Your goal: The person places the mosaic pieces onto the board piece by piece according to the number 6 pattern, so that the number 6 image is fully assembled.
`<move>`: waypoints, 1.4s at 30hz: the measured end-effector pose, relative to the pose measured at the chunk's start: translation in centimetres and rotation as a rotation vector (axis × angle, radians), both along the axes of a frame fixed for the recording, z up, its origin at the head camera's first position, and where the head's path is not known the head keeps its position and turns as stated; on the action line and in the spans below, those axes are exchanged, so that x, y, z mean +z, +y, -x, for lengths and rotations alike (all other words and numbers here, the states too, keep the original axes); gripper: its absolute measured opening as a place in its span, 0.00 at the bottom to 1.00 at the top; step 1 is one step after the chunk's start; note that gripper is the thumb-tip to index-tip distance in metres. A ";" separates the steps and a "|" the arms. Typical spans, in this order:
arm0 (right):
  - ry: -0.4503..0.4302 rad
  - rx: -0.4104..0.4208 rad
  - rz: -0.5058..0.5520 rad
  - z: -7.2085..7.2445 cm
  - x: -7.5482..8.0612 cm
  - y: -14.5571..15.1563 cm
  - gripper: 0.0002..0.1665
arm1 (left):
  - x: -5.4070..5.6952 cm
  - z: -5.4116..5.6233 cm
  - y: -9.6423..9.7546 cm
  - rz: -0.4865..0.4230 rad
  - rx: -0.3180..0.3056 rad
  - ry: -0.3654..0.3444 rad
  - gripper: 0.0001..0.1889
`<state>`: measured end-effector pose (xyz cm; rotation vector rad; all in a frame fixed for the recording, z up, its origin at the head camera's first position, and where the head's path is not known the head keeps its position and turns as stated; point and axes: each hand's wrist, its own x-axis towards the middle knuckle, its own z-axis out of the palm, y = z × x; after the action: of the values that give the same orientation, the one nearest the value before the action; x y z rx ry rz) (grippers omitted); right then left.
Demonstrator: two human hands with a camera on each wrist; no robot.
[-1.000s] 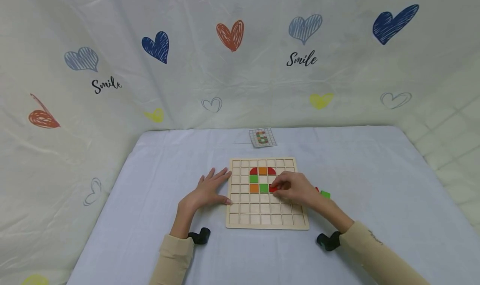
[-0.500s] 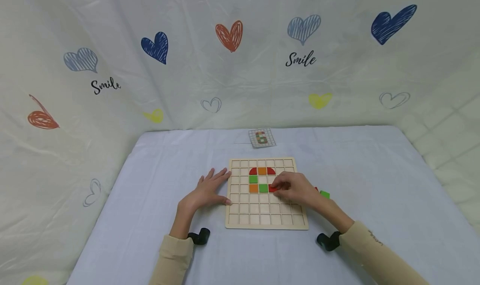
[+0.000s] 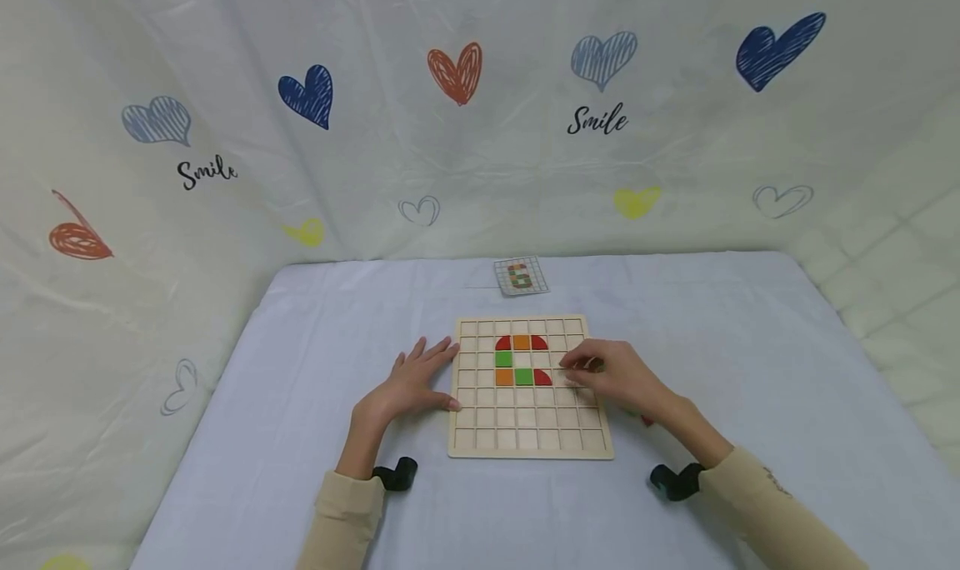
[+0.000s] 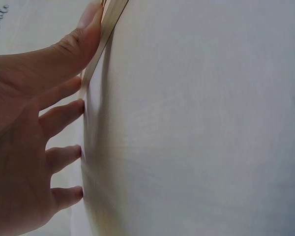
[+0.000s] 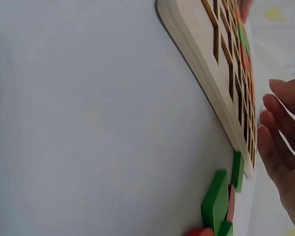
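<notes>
Twice, "Smile" lettering (image 3: 597, 121) beyond the board (image 3: 527, 440).

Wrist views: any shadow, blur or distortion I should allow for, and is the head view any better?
Left wrist: a soft shadow runs along the cloth beside the board; right wrist: the low, slanted angle squeezes the board's grid; head: light fairly even, though the card looks small and soft.

Before me, a white printed sheet (image 3: 510, 162) forms the backdrop, bearing navy, pale-blue, red-orange and yellow hearts (image 3: 309, 99) and the black lettering "Smile" (image 3: 597, 120). Squared creases (image 3: 898, 222) mark it at my right. My bench (image 3: 750, 328), under a pale cloth (image 3: 322, 320), stands before it; the light is soft and diffuse.
</notes>
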<state>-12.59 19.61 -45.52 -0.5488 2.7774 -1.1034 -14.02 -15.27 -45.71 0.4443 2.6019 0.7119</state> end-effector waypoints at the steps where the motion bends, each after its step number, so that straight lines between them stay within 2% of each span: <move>1: 0.001 -0.008 -0.003 0.0 0.0 0.3 0.07 | 0.0 0.0 0.0 0.000 -0.001 -0.001 0.51; 20: 0.004 -0.114 -0.012 -1.6 -0.5 5.6 0.09 | 0.0 0.0 0.1 0.000 -0.002 -0.004 0.51; 27: 0.093 -0.097 -0.059 -1.0 -1.1 6.1 0.12 | -0.1 0.0 0.1 0.006 0.000 -0.001 0.51; 33: 0.050 -0.087 -0.086 -0.2 -1.4 5.4 0.17 | -0.3 0.1 0.0 0.004 -0.002 0.003 0.51; 42: 0.055 -0.062 -0.116 0.2 -1.7 4.8 0.13 | -0.5 0.2 0.0 0.006 0.001 0.004 0.51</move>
<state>-12.78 24.39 -47.19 -0.4903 2.9011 -0.9446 -14.20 -15.26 -46.21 0.4432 2.6076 0.7043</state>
